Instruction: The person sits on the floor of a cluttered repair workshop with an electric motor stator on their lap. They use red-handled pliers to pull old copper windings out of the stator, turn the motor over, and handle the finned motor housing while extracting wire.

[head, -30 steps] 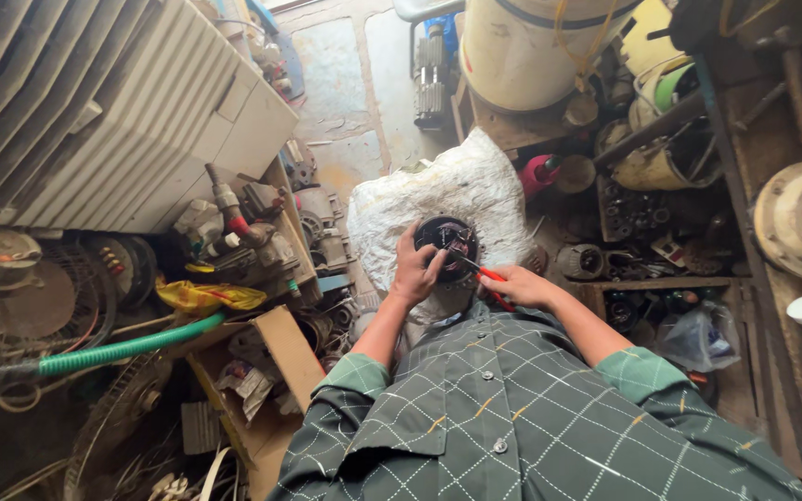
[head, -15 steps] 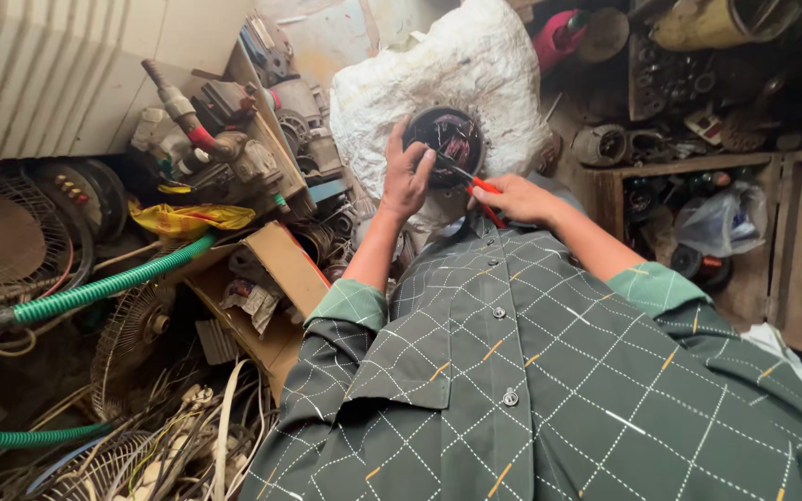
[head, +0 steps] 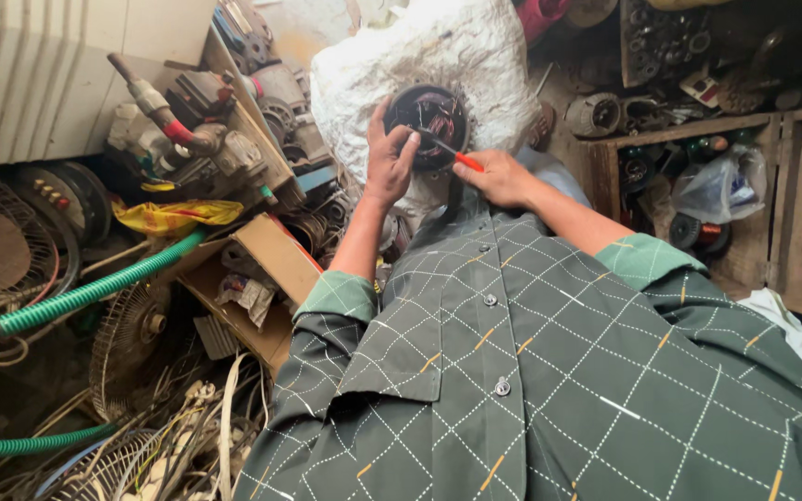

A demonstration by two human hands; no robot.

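A lumpy white sack (head: 475,56) lies beyond both hands, bearing a round dark motor stator (head: 429,116) with coppery windings. Left of the left hand (head: 388,158), a brown cardboard box (head: 276,255) holds scraps. That hand grips the stator's rim, fingers curled. The right hand (head: 503,178) pinches a red-handled screwdriver (head: 452,154), its tip inside the stator.

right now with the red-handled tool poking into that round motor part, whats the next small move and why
Probably ease the tool tip a little deeper under the copper windings. The left hand grips the rim of the round motor part, steadying it on the white sack, while the right hand aims the red-handled tool into its opening, so the part looks braced for prying.
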